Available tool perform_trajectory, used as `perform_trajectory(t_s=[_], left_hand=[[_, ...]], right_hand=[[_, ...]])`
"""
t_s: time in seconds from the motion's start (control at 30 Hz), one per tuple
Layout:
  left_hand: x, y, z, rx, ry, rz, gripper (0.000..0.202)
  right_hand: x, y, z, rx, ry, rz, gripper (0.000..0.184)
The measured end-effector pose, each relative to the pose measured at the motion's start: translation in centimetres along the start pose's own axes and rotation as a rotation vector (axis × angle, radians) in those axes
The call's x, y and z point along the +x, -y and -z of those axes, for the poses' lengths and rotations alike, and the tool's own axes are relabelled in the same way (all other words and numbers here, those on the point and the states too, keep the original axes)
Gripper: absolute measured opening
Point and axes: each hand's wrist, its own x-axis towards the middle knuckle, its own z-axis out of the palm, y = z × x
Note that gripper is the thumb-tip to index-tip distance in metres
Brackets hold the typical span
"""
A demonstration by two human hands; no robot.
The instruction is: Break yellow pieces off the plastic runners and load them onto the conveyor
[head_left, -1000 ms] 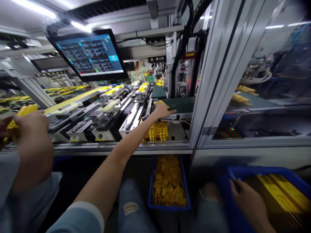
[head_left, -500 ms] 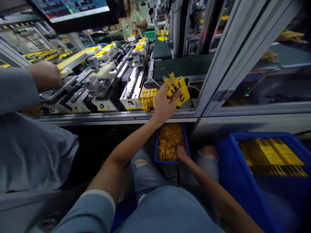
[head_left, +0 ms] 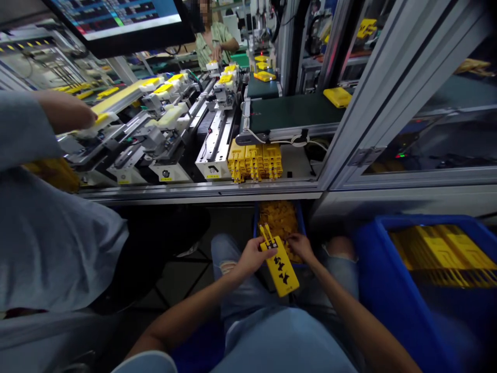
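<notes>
My left hand [head_left: 251,256] grips a flat yellow plastic part [head_left: 280,266] with black marks and two prongs, held over my lap. My right hand [head_left: 302,246] is curled at the near edge of a small blue bin [head_left: 256,213] full of small yellow pieces, touching them; what its fingers hold is hidden. A row of yellow parts [head_left: 255,160] stands on the machine ledge above the bin.
A co-worker's grey sleeve [head_left: 42,217] and hand [head_left: 68,111] work at the fixtures on the left. A large blue crate [head_left: 382,290] of yellow parts sits at my right. A green conveyor [head_left: 291,111] carries a yellow part [head_left: 337,97]. An aluminium frame post [head_left: 373,93] and monitor [head_left: 112,20] stand ahead. Another person stands far back.
My left hand brought the yellow part from the machine ledge down to my lap beside the small blue bin. My right hand stayed at the bin.
</notes>
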Motion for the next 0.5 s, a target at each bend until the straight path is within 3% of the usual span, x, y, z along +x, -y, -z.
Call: perform_trajectory(t_s=[0.2, 0.27, 0.37, 0.43, 0.5], left_hand=[[-0.8, 5.6, -1.2, -0.097, 0.066, 0.167, 0.049], [-0.9, 6.6, -1.9, -0.112, 0.072, 0.203, 0.051], [-0.7, 6.8, -2.9, -0.116, 0.104, 0.234, 0.055], [-0.6, 6.4, -3.4, -0.110, 0.139, 0.235, 0.057], [-0.4, 5.9, -3.7, -0.108, 0.166, 0.232, 0.057]], right_hand=[[-2.8, -0.5, 4.3, 0.337, 0.045, 0.037, 0.054], [-4.2, -0.2, 5.5, 0.240, -0.018, 0.082, 0.047], [-6.5, 0.8, 6.4, -0.147, -0.128, 0.254, 0.027], [-8.0, 1.7, 6.4, -0.281, -0.086, 0.326, 0.020], [-9.1, 2.6, 6.0, -0.248, 0.010, 0.314, 0.020]])
